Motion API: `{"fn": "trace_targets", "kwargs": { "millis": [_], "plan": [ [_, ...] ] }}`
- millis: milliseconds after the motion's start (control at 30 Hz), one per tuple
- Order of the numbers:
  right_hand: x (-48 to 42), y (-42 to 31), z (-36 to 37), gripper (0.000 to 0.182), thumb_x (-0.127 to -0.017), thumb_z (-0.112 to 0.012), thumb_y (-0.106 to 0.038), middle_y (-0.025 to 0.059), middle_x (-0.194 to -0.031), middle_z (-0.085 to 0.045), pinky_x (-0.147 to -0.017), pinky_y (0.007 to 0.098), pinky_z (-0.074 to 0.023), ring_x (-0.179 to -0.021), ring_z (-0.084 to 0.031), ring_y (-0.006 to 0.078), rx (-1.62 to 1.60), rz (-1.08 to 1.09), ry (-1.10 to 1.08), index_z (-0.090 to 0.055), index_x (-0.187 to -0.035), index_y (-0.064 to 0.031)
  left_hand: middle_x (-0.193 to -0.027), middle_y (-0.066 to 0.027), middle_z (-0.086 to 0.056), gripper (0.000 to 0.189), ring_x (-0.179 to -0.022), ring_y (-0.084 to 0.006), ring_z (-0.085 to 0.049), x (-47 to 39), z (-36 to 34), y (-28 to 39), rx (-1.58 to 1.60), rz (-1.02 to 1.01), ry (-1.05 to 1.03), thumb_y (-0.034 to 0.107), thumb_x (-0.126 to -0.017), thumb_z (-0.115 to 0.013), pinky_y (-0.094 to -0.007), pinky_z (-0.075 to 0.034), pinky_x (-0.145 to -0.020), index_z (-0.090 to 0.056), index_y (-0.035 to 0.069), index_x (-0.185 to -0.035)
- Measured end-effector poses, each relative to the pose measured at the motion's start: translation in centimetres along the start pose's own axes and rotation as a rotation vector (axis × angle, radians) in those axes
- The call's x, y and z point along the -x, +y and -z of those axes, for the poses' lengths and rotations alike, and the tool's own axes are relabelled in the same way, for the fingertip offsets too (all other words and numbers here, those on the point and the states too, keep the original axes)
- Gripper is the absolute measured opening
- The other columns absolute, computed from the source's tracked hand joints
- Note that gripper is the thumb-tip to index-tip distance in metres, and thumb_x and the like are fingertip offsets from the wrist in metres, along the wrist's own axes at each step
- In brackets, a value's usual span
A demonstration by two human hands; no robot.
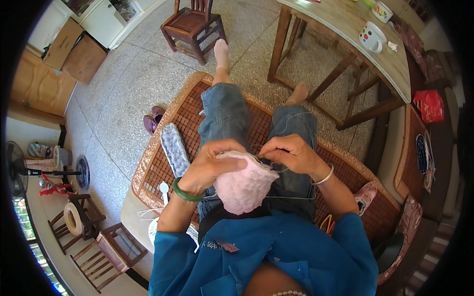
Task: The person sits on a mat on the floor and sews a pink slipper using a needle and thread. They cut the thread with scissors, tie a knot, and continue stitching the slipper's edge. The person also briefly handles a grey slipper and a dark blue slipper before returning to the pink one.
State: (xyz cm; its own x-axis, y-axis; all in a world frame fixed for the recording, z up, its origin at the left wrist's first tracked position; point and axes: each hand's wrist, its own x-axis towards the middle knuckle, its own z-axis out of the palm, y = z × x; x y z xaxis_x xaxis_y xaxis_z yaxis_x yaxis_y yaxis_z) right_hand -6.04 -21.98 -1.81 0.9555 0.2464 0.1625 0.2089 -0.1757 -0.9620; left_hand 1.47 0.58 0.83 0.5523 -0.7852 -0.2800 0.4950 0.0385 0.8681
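A fuzzy pink fabric piece (242,188) hangs over my lap, its pale upper edge turned away from me. My left hand (209,166) grips that piece by its left side, thumb laid across the front and the other fingers behind. At the top edge, my right hand (290,151) pinches a light thread between thumb and forefinger. Whether a needle or hook is in those fingertips is too small to tell. More of the thread (290,197) runs across my lap and over my right knee. Left of my legs lies a grey-blue fuzzy sole-shaped piece (174,148).
I sit on a bench with a brown tile mat (148,185). At the right stands a table (333,22) with a dotted mug (372,37). Yellow-handled scissors (326,224) lie beside my right hip. A wooden chair (190,27) is ahead; purple shoes (152,120) are on the floor.
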Motion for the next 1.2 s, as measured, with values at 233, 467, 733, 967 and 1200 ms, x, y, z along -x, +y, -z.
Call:
{"fn": "trace_targets", "kwargs": {
  "millis": [233, 467, 733, 967, 1200],
  "plan": [
    [0.5, -0.3, 0.6, 0.009, -0.085, -0.061, -0.008, 0.0095, -0.081, -0.067, -0.062, 0.0264, -0.0483, -0.07, -0.064, 0.0168, 0.043, 0.05, 0.033, -0.064, -0.089, -0.0008, -0.091, -0.0087, -0.066, 0.023, -0.085, -0.0129, -0.062, 0.5, 0.6, -0.4, 0.002, -0.037, 0.015, 0.002, -0.074, -0.072, -0.0248, -0.048, -0.078, -0.065, -0.004, -0.095],
    [0.2, -0.5, 0.0, 0.009, -0.086, -0.06, -0.008, 0.0102, -0.08, -0.066, -0.062, 0.0275, -0.0482, -0.071, -0.064, 0.0177, 0.097, 0.085, 0.099, -0.063, -0.09, -0.0012, -0.092, -0.0075, -0.065, 0.023, -0.084, -0.0138, -0.062, -0.4, 1.0, -1.3, 0.022, -0.164, -0.025, 0.002, -0.074, -0.072, -0.0255, -0.049, -0.078, -0.065, -0.003, -0.095],
    [-1.3, 4.2, -1.3, 0.008, -0.09, -0.056, -0.009, 0.0086, -0.108, -0.057, -0.084, 0.0293, -0.0437, -0.098, -0.054, 0.0162, -0.459, 0.048, 0.218, -0.059, -0.094, -0.0023, -0.097, -0.0087, -0.063, 0.035, -0.089, -0.0151, -0.061, -4.4, 4.0, -3.3, 0.226, -0.011, 0.106, 0.029, -0.092, -0.056, -0.0286, -0.05, -0.08, -0.057, -0.001, -0.11],
    [-2.7, 8.6, -5.5, 0.011, -0.092, -0.052, -0.009, 0.0001, -0.088, -0.059, -0.076, 0.0214, -0.0414, -0.083, -0.051, 0.0077, -0.262, -0.131, 0.623, -0.059, -0.095, -0.0017, -0.109, -0.0109, -0.06, 0.044, -0.099, -0.0156, -0.056, -4.1, 6.0, -7.2, 0.035, -0.135, 0.28, 0.033, -0.096, -0.048, -0.0285, -0.044, -0.088, -0.054, -0.006, -0.116],
    [-6.5, 10.2, -5.7, 0.014, -0.092, -0.054, -0.015, 0.001, -0.091, -0.06, -0.073, 0.0225, -0.0462, -0.081, -0.054, 0.0081, -0.836, -0.456, 0.742, -0.058, -0.099, -0.0039, -0.105, -0.0123, -0.061, 0.049, -0.091, -0.0164, -0.06, -5.5, 4.8, -8.0, 0.106, -0.181, 0.45, 0.039, -0.096, -0.044, -0.0283, -0.049, -0.078, -0.053, -0.006, -0.115]
  ]
}}
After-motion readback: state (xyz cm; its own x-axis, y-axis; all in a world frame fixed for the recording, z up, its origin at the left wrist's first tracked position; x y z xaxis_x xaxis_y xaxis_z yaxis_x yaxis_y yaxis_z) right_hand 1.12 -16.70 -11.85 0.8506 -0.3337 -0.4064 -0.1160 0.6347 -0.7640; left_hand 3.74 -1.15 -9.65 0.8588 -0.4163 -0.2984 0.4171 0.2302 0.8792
